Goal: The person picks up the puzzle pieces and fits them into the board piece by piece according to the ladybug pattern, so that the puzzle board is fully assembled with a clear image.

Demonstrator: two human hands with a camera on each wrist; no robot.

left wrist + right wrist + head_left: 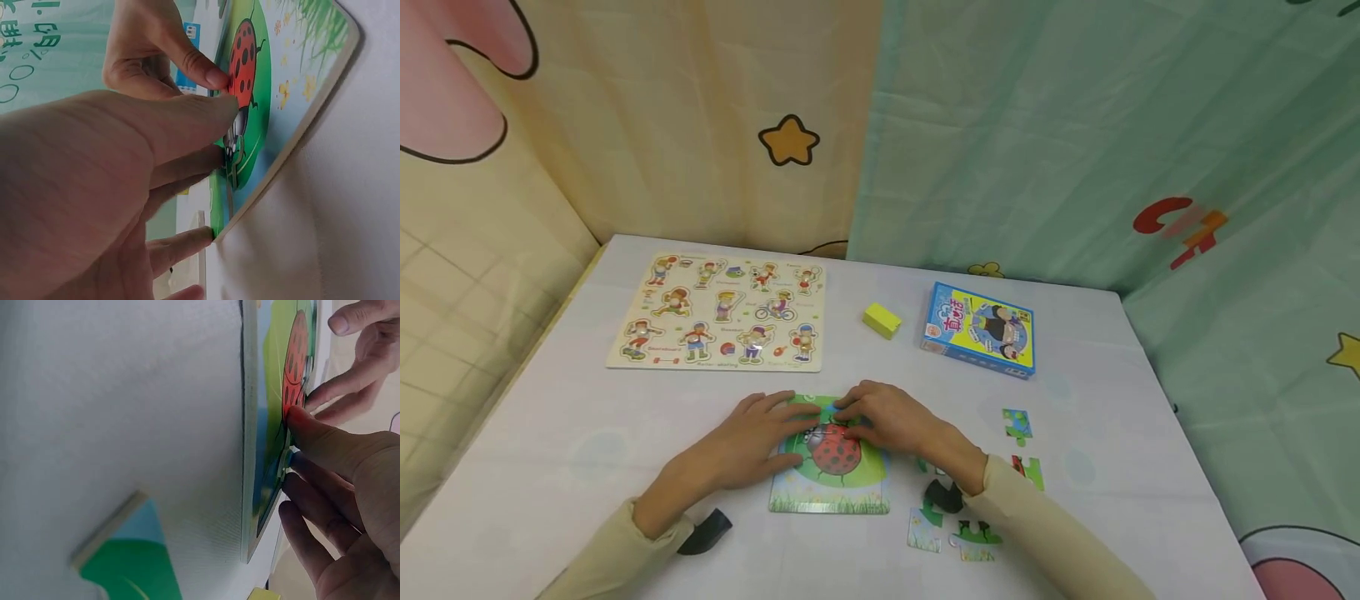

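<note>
The ladybug puzzle (pixel 829 505) lies flat on the white table (pixel 572 533), between the person's two hands. The left hand (pixel 752 446) comes in from 9 o'clock, fingers spread wide, touching the puzzle and gripping nothing. The right hand (pixel 895 421) reaches in from 2 o'clock, its grip narrow: thumb and curled fingertips pinch a puzzle piece (pixel 285 459) by the ladybug's red back, though the fingers partly hide it. From the puzzle, loose pieces (pixel 1018 423) lie scattered between 3 and 4 o'clock, some partly behind the right arm. A yellow block (pixel 882 321) sits at 1 o'clock, a blue-edged box (pixel 979 331) at 2, and a sports picture board (pixel 711 279) at 11.
</note>
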